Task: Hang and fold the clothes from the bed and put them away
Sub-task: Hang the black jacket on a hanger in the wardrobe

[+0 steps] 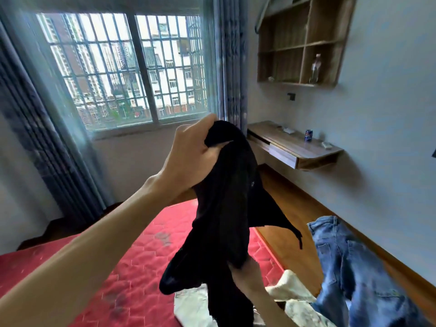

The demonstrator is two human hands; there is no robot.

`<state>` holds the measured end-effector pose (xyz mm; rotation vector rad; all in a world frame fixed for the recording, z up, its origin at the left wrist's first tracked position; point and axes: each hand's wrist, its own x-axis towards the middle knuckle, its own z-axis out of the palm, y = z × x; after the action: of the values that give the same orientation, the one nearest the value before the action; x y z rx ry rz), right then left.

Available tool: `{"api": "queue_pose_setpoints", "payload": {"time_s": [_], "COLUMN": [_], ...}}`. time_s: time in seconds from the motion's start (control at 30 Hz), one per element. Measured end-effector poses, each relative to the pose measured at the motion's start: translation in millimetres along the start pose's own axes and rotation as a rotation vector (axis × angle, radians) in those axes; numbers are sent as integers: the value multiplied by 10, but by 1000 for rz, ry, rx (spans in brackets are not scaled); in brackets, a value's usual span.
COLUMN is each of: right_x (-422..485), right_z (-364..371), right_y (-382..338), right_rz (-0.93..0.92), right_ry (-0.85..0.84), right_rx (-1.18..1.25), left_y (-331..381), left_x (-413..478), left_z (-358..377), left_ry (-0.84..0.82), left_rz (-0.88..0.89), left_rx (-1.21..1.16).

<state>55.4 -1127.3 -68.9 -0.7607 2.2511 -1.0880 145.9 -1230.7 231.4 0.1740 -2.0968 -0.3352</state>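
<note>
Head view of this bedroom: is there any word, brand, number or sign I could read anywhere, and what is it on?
No text here can be read.
On the blue can on the wall desk: print too small and blurred to read.
On the bottle in the wall shelf: any label is too blurred to tell.
On the black garment and the jeans: no print or tag shows.

Bright daylight from window (127,67); edges warped.

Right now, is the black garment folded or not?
Not folded. The black garment hangs bunched in the air above the bed, left grip clutching its top, right grip holding it lower down.
</note>
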Motion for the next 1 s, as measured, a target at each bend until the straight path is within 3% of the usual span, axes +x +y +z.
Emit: {"api": "queue_pose_setpoints", "payload": {"time_s": [0.07, 0.2, 0.33, 0.43, 0.57, 0.67, 0.7, 0.8, 0.9, 1.0], "right_x": [150, 200, 250, 324, 558, 559, 527, 395, 292, 188], "right_z": [-134, -483, -411, -214, 13, 113, 117, 98, 60, -38], "right_y": [-110, -503, -949, -1292, -1478, -1440, -1425, -1421, -1400, -1350], "right_rz": [-69, -139, -168, -204, -107, -59, -60, -52, -30, -16], "right_ry": [135, 3, -86, -107, -106, -129, -146, -315, -317, -351], "right_rx": [17, 208, 463, 554, 750, 872, 889, 1010, 1041, 1060], "left_y": [-80, -588, -1298, -1464, -1308, -1326, -1335, -1319, -1345, -1471], "left_x": [32, 62, -336, -992, -2001, -2690, -2901, -3375, -3521, -3680], "left_z": [-150, -551, -652, -456, -74, 175, 264, 575, 782, 975], "left_ry": [15, 118, -129, -279, -381, -531, -556, -373, -117, -86], "left_rz": [-63, -344, -632, -727, -910, -1270, -1427, -1692, -1870, -1980], "left_rx": [52, 166, 384, 376, 215, 102, -41, -687, -807, -909]}}
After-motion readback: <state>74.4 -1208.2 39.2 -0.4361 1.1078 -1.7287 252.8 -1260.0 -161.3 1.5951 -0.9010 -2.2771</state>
